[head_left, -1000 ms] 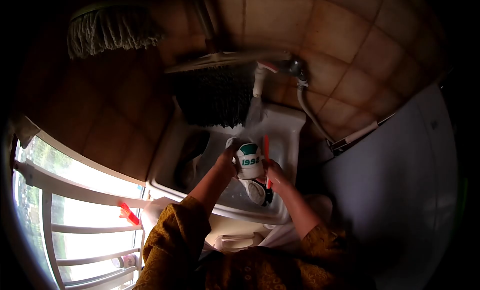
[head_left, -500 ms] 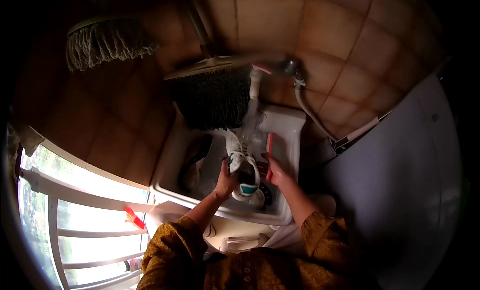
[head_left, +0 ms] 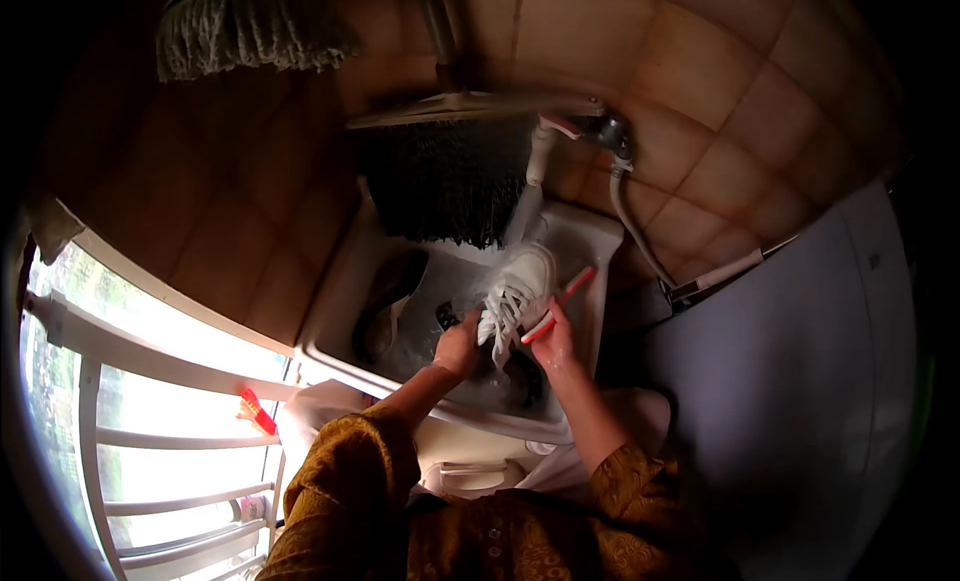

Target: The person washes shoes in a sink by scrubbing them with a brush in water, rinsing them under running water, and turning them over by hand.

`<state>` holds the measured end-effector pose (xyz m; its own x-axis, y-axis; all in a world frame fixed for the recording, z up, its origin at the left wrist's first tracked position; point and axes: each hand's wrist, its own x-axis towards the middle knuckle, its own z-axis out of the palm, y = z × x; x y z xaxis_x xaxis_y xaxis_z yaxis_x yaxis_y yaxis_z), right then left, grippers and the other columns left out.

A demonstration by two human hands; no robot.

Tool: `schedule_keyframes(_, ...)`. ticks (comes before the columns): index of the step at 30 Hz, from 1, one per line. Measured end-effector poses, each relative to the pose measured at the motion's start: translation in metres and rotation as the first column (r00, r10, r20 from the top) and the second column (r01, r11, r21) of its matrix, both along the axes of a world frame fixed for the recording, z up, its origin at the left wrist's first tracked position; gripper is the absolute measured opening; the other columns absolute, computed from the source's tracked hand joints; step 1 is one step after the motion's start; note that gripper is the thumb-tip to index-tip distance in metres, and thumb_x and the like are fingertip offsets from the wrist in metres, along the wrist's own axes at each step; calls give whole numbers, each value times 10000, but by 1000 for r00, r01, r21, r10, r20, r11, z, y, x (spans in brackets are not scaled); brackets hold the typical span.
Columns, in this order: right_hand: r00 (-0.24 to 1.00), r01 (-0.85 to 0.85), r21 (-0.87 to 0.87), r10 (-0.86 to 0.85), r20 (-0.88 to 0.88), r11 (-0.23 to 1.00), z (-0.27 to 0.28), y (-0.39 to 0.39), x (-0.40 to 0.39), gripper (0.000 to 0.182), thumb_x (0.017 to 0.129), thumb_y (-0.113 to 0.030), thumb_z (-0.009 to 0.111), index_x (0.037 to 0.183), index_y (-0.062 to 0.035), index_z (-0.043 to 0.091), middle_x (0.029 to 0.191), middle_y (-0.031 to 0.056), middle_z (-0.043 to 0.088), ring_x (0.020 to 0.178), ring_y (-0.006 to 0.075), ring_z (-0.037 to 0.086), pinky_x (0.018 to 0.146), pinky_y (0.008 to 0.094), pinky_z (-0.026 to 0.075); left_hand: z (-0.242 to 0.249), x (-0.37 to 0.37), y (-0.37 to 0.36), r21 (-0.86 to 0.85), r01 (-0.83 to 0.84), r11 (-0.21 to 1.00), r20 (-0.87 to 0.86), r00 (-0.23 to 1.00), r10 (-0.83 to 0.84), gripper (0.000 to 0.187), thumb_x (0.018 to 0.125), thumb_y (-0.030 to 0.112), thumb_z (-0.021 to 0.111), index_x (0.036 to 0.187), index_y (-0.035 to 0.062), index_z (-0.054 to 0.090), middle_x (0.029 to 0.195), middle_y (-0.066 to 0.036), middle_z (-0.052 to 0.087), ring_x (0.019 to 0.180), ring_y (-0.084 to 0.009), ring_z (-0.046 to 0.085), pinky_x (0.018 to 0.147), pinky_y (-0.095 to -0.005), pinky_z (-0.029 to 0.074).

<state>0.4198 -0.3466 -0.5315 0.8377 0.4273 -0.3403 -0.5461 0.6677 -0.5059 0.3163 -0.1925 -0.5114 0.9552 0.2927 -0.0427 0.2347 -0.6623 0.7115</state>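
Note:
A white lace-up sneaker (head_left: pixel 527 279) is held over the sink (head_left: pixel 606 243), its toe toward the tap (head_left: pixel 540 153) and under the running water. My left hand (head_left: pixel 458 349) grips it from the left, near the laces and opening, with the fingers partly hidden. My right hand (head_left: pixel 553 341) is closed around a slim red-and-white brush (head_left: pixel 576 282) at the sneaker's right side; its bristles cannot be made out. In the left part of the basin lies a dark shoe-like object (head_left: pixel 392 293), poorly lit.
Against the tiled wall, a wide black-bristled broom (head_left: pixel 440 181) hangs over the sink's back edge. A mop head (head_left: pixel 250 31) hangs at upper left. A hose (head_left: pixel 622 201) runs down beside the sink. White bars (head_left: pixel 180 383) line the window; a grey panel (head_left: pixel 780 381) stands at right.
The sneaker has turned and moved up and right, so its laces and toe now face me under the water. In my right hand the brush has tilted from upright to diagonal.

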Motion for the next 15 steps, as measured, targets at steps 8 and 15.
schedule_keyframes(8,996,63,-107,-57,63,992,38,-3,-38,321,825,-305,546,1103,-149,504,1096,0,520,1042,153,465,892,336,358,26,-15,-4,200,-66,978,-160,982,99,396,746,157,563,1135,150,483,893,-176,630,848,-356,605,723,-446,470)
schedule_keyframes(15,949,28,-1,-26,315,1000,77,38,-50,233,841,-253,467,938,-58,549,955,81,583,946,198,526,872,325,382,-25,-15,16,292,-35,956,-25,999,44,363,770,295,543,1092,128,522,944,-173,622,840,-358,599,719,-426,479)
